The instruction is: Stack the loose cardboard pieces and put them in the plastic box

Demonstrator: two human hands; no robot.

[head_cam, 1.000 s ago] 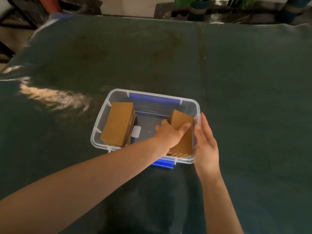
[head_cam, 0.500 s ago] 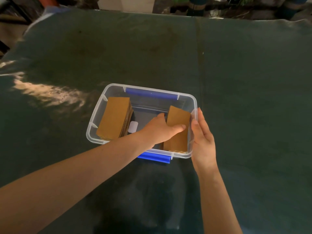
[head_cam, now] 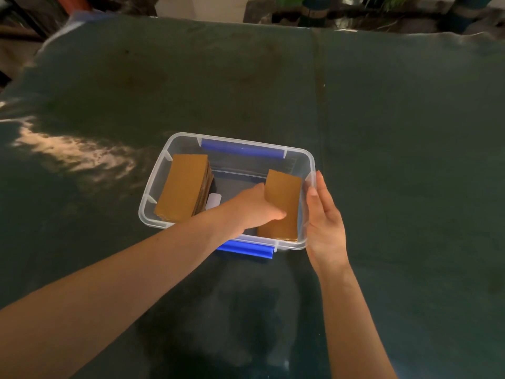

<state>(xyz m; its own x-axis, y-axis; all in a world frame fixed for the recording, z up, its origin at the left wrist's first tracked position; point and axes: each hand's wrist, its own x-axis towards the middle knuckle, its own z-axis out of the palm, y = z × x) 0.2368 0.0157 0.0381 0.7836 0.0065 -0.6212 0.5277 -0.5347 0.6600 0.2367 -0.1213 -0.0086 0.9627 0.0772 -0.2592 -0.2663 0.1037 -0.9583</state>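
Observation:
A clear plastic box (head_cam: 175, 140) with blue clips stands on the dark cloth. One stack of brown cardboard pieces (head_cam: 183, 187) leans against its left wall. A second cardboard stack (head_cam: 284, 192) sits tilted at the right end of the box. My left hand (head_cam: 254, 206) reaches into the box and grips this right stack from its left side, thumb on top. My right hand (head_cam: 323, 222) is flat and open against the outside of the box's right wall, fingers straight.
A dark green cloth (head_cam: 410, 132) covers the whole table, with a seam running back from the box. A bright light patch (head_cam: 73, 154) lies to the left. Plant pots (head_cam: 314, 9) stand beyond the far edge.
My left hand has slid down the left side of the right stack and pressed it lower into the box. My right hand stays against the box wall.

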